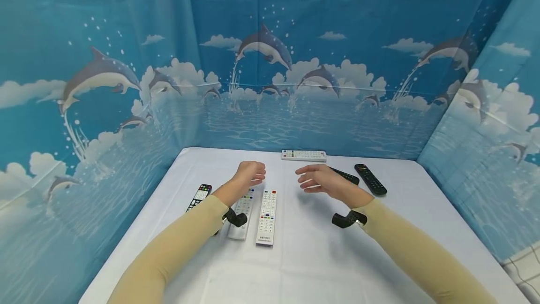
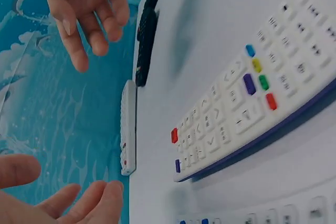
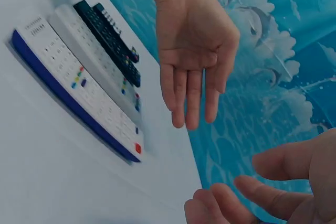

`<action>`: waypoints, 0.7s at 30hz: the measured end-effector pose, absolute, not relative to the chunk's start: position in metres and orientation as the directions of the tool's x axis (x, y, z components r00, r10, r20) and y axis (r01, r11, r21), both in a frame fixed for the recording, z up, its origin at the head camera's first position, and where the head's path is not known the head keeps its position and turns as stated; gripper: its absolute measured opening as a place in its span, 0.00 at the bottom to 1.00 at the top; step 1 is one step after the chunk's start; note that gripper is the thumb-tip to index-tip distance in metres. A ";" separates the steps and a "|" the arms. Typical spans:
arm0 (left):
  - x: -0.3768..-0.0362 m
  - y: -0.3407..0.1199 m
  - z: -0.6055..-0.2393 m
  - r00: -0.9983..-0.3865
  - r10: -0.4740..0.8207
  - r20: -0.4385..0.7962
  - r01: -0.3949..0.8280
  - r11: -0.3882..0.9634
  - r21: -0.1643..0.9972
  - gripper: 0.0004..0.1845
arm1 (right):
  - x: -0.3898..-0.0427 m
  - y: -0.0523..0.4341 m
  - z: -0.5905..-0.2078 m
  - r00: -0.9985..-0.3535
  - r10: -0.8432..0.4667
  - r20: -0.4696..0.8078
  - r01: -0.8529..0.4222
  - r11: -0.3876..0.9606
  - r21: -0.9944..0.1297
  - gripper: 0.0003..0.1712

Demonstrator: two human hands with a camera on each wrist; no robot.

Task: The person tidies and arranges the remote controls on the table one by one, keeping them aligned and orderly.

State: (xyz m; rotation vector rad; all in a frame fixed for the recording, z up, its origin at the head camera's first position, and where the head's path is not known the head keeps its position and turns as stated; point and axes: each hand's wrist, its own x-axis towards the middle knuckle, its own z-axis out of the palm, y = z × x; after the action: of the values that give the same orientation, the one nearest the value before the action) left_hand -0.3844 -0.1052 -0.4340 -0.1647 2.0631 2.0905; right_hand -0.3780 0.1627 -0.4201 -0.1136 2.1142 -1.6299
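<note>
Both hands hover above a white-covered table, apart from each other, holding nothing. My left hand is beyond the far ends of two white remote controls, fingers loosely bent. Of these, one remote has a dark blue underside in the left wrist view; the paler remote lies to its left, partly behind the wrist. My right hand has relaxed, spread fingers, and its wrist partly covers a black remote. In the right wrist view, the left palm faces the camera with fingers extended.
A black remote with white buttons lies at left; another black remote is mostly hidden by the left arm in the head view. A white remote lies along the back edge, a black one at right. Dolphin-print curtains surround the table.
</note>
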 end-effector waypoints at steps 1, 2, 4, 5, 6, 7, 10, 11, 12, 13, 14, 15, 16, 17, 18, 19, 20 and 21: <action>-0.393 -0.104 -0.434 -0.974 0.054 -0.221 -0.223 -0.036 0.974 0.26 | -0.385 0.167 -0.417 -0.893 -0.330 -0.306 0.212 0.293 -0.933 0.25; -0.401 -0.102 -0.434 -0.973 0.050 -0.225 -0.228 -0.055 0.972 0.27 | -0.393 0.170 -0.415 -0.896 -0.323 -0.305 0.213 0.290 -0.933 0.25; -0.414 -0.099 -0.432 -0.971 0.044 -0.234 -0.237 -0.092 0.967 0.28 | -0.409 0.178 -0.410 -0.902 -0.303 -0.308 0.225 0.280 -0.933 0.25; -0.421 -0.096 -0.431 -0.970 0.040 -0.241 -0.244 -0.114 0.963 0.28 | -0.415 0.181 -0.408 -0.905 -0.295 -0.308 0.225 0.283 -0.932 0.26; -0.427 -0.094 -0.431 -0.967 0.040 -0.251 -0.255 -0.132 0.958 0.28 | -0.421 0.184 -0.406 -0.907 -0.284 -0.312 0.230 0.286 -0.930 0.26; -0.432 -0.092 -0.431 -0.965 0.045 -0.259 -0.263 -0.142 0.954 0.28 | -0.427 0.188 -0.405 -0.909 -0.273 -0.315 0.234 0.291 -0.928 0.26; -0.444 -0.084 -0.430 -0.957 0.088 -0.275 -0.286 -0.171 0.943 0.28 | -0.442 0.198 -0.402 -0.921 -0.232 -0.313 0.229 0.327 -0.917 0.29; -0.448 -0.082 -0.430 -0.956 0.099 -0.275 -0.289 -0.180 0.940 0.28 | -0.446 0.201 -0.401 -0.929 -0.210 -0.304 0.222 0.341 -0.914 0.29; -0.451 -0.080 -0.430 -0.955 0.116 -0.272 -0.290 -0.184 0.939 0.29 | -0.451 0.204 -0.401 -0.938 -0.185 -0.293 0.215 0.350 -0.912 0.30; -0.454 -0.079 -0.430 -0.954 0.128 -0.270 -0.290 -0.187 0.938 0.30 | -0.456 0.206 -0.401 -0.947 -0.158 -0.278 0.207 0.359 -0.910 0.31; -0.456 -0.077 -0.430 -0.954 0.138 -0.266 -0.289 -0.191 0.938 0.31 | -0.460 0.208 -0.401 -0.956 -0.131 -0.263 0.201 0.361 -0.910 0.32; -0.459 -0.075 -0.430 -0.954 0.143 -0.262 -0.288 -0.201 0.936 0.32 | -0.464 0.210 -0.402 -0.962 -0.108 -0.250 0.195 0.367 -0.909 0.32; -0.462 -0.074 -0.431 -0.954 0.149 -0.259 -0.287 -0.210 0.935 0.32 | -0.467 0.211 -0.403 -0.968 -0.086 -0.237 0.191 0.363 -0.912 0.32; -0.464 -0.073 -0.432 -0.955 0.151 -0.256 -0.284 -0.210 0.936 0.33 | -0.470 0.213 -0.404 -0.972 -0.072 -0.223 0.182 0.366 -0.912 0.33; -0.467 -0.072 -0.433 -0.955 0.154 -0.254 -0.283 -0.214 0.935 0.33 | -0.473 0.214 -0.406 -0.975 -0.060 -0.214 0.178 0.366 -0.914 0.33; -0.469 -0.072 -0.435 -0.954 0.157 -0.255 -0.285 -0.221 0.933 0.34 | -0.475 0.216 -0.408 -0.977 -0.052 -0.207 0.174 0.369 -0.913 0.33; -0.471 -0.071 -0.437 -0.954 0.159 -0.256 -0.287 -0.227 0.931 0.34 | -0.476 0.217 -0.409 -0.979 -0.049 -0.198 0.164 0.390 -0.906 0.33; -0.473 -0.071 -0.439 -0.953 0.162 -0.258 -0.290 -0.223 0.931 0.35 | -0.478 0.218 -0.411 -0.982 -0.042 -0.187 0.152 0.423 -0.893 0.34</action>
State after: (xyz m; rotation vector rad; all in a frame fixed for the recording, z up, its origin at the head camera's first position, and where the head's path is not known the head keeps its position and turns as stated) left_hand -0.4731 -0.0709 -0.4388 -0.1513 1.7467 2.2481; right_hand -0.4780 0.2180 -0.4114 0.0968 2.4930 -1.5938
